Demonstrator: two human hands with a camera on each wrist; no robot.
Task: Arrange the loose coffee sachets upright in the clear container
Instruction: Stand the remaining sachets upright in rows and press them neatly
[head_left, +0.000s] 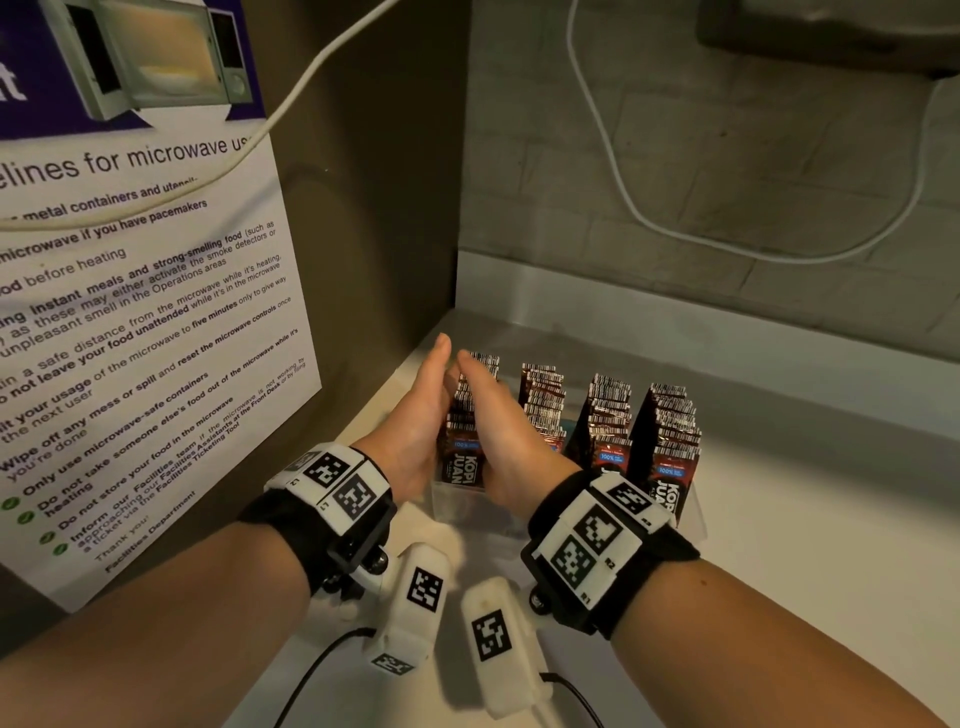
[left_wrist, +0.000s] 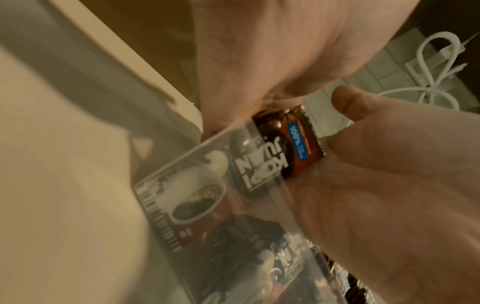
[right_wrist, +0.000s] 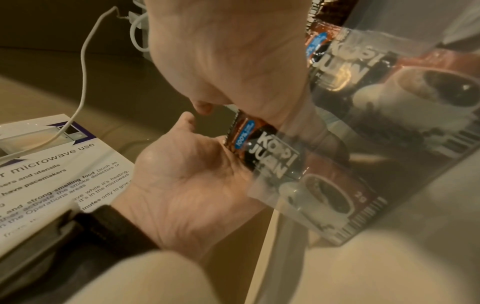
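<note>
A clear container (head_left: 695, 512) on the white counter holds several rows of brown "Kopi Juan" coffee sachets standing upright. My left hand (head_left: 418, 415) and right hand (head_left: 501, 431) flank the leftmost row (head_left: 467, 457), palms facing each other and fingers straight, pressing the sachets between them. In the left wrist view the front sachet (left_wrist: 298, 144) shows above the container wall (left_wrist: 207, 205), between my left palm (left_wrist: 259, 51) and my right hand (left_wrist: 389, 185). The right wrist view shows the same sachet (right_wrist: 259, 144) between my right hand (right_wrist: 228, 51) and left palm (right_wrist: 187, 185).
Three more sachet rows (head_left: 608, 415) stand to the right in the container. A microwave guidelines poster (head_left: 145, 312) covers the left wall close to my left arm. A white cable (head_left: 623, 197) hangs on the tiled back wall. Two white marker-tagged devices (head_left: 421, 597) lie near the front.
</note>
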